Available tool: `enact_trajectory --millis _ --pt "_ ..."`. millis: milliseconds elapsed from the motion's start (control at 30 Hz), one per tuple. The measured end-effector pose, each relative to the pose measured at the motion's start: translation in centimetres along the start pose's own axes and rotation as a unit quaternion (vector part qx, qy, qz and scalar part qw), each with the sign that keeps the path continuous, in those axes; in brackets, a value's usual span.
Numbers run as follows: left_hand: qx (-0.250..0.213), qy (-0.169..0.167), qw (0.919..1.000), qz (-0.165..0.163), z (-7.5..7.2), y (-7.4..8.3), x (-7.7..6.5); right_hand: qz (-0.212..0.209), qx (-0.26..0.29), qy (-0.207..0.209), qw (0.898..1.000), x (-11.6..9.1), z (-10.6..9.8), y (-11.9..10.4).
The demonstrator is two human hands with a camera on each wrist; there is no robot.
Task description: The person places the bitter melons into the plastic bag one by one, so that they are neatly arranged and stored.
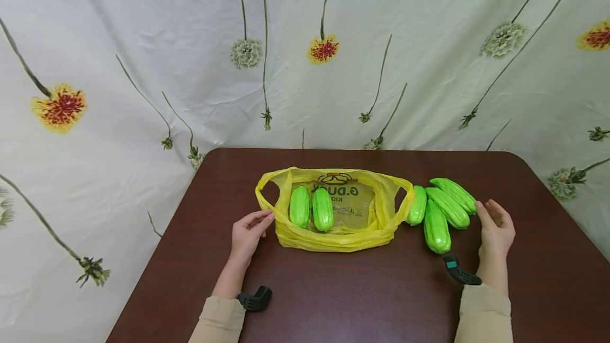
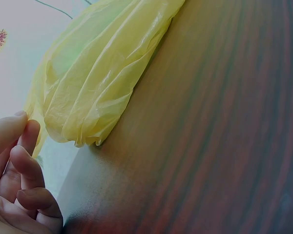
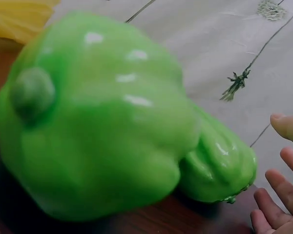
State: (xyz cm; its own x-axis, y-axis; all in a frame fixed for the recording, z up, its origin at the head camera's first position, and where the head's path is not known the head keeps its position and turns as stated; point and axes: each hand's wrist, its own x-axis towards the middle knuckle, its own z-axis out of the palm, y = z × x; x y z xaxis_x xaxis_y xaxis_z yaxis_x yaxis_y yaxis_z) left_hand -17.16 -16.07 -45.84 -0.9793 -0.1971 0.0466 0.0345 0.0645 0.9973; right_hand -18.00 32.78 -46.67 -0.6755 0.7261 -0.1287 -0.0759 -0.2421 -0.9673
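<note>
A yellow plastic bag (image 1: 333, 242) lies on the table with its mouth spread toward me and its two loop handles out to the sides. Inside sit two glossy green cucumbers (image 1: 299, 206), side by side at the left. My left hand (image 1: 250, 231) pinches the bag's left handle between thumb and forefinger; the left wrist view shows the yellow film (image 2: 93, 87) drawn to those fingertips. Several more cucumbers (image 1: 448, 208) lie in a fanned group against the bag's right side. My right hand (image 1: 495, 226) is beside them, fingers loosely spread, its thumb near the rightmost cucumber (image 3: 219, 161).
The dark brown table (image 1: 352, 300) has rounded far corners. Behind it hangs a pale cloth (image 1: 295, 94) printed with flowers. A black band (image 1: 257, 299) is on the left wrist and another black band (image 1: 461, 271) on the right.
</note>
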Motion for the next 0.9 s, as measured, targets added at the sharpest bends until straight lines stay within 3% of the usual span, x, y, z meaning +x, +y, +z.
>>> enact_trajectory --millis 200,533,900 --pt "0.001 0.002 1.0 0.003 0.0 0.0 0.0 -0.014 -0.02 -0.006 1.0 0.5 0.5 0.4" --pt "-0.003 0.003 1.0 0.005 -0.1 0.1 -0.1 -0.011 -0.103 -0.038 0.994 1.0 1.1 0.5" --pt "0.0 0.002 1.0 0.003 0.0 0.2 -0.2 -0.006 -0.141 -0.055 0.988 1.7 1.2 0.5"
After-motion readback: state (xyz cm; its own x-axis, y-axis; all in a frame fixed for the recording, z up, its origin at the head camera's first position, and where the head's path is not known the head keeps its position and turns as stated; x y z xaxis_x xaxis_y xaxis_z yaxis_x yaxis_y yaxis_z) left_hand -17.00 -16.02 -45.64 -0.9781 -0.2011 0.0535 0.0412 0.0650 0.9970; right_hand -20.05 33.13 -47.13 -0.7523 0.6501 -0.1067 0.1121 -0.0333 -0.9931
